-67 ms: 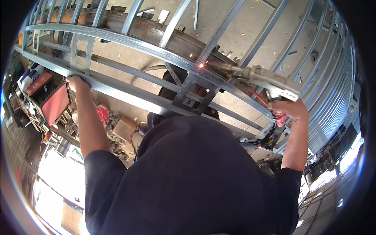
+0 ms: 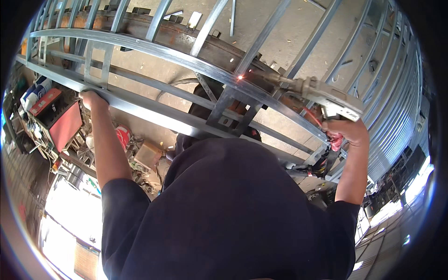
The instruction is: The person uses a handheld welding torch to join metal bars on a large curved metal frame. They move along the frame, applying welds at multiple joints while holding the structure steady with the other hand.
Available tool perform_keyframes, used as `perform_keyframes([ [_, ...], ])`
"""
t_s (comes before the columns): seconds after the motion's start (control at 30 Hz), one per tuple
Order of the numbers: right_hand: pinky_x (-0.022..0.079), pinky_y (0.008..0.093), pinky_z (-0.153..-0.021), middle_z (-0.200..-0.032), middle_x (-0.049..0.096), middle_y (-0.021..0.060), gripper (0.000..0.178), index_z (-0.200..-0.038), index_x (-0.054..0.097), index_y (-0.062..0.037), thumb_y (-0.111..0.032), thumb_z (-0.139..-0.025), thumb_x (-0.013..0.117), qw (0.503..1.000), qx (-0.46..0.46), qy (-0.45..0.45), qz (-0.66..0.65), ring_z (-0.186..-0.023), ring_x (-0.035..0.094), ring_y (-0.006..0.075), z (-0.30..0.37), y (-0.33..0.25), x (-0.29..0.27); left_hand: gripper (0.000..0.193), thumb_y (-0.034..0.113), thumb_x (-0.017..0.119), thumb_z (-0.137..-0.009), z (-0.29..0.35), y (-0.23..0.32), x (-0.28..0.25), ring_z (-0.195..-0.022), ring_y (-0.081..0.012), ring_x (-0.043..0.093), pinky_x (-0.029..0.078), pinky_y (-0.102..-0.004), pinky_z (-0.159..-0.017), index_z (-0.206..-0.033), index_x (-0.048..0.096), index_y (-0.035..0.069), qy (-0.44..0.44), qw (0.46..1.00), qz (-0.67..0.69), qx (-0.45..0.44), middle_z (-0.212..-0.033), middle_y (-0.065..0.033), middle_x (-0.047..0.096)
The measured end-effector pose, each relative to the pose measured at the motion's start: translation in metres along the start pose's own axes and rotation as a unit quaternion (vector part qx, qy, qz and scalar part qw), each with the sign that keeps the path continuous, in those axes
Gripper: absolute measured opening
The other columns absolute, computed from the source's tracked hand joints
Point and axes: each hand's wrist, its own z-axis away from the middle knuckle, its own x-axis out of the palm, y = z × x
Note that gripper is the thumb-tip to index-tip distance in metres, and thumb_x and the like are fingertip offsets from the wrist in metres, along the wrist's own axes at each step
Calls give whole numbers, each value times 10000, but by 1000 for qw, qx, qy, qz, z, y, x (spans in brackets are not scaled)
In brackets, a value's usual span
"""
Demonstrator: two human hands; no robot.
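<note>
My right hand [image 2: 347,131] is wrapped round the grip of a pale, pistol-shaped welding gun [image 2: 329,99]. Its nozzle points left, toward a small bright orange-white glow [image 2: 240,78] where a crossbar [image 2: 261,37] meets the long upper rail [image 2: 186,60] of a shiny metal frame. A red cable [image 2: 311,116] shows beside the gun. Over at the left, my left hand [image 2: 94,101] is closed on the edge of the broad near rail [image 2: 140,110]; its fingertips are partly hidden. Dark brackets [image 2: 228,116] join the rails in the middle.
A red and black box-shaped machine [image 2: 63,119] stands left of my left hand, with a red bucket [image 2: 122,135] and cluttered parts nearby. Corrugated metal [image 2: 396,126] curves along the right. A rusty beam [image 2: 172,35] lies under the frame. Metal offcuts [image 2: 194,19] litter the floor.
My right hand and the welding gun have shifted very slightly right. The glow stays at the same joint while the flying sparks differ. My left hand has not visibly moved.
</note>
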Motion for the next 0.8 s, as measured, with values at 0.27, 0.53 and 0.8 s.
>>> perform_keyframes([
  [0.27, 548, 279, -834, -1083, 746, 62, 704, -1472, 553, -76, -57, -804, 774, 991, -117, 24, 65, -936, 665, 120, 63, 15, 81, 717, 519, 274, -1082, 8, -4, -3, -1282, -356, 585, 485, -465, -1121, -1467, 479, -49, -71, 996, 57, -6, -1476, -177, 542],
  [0.53, 412, 303, -1069, -1345, 667, 142, 703, -1541, 453, -36, -28, -876, 679, 953, -256, 120, 107, -1230, 573, 149, 64, 46, 208, 719, 523, 201, -1080, 7, -5, -6, -1326, -356, 559, 472, -489, -1137, -1478, 489, -2, -106, 993, 40, -18, -1481, -174, 545],
  [0.8, 552, 373, -954, -1257, 697, 171, 735, -1507, 500, -160, -59, -832, 773, 904, -296, 224, 214, -1149, 693, 347, 53, 62, 268, 856, 597, 208, -1064, -4, -10, -2, -1201, -400, 643, 566, -490, -1027, -1367, 543, -129, -72, 997, -14, 12, -1365, -280, 605],
])
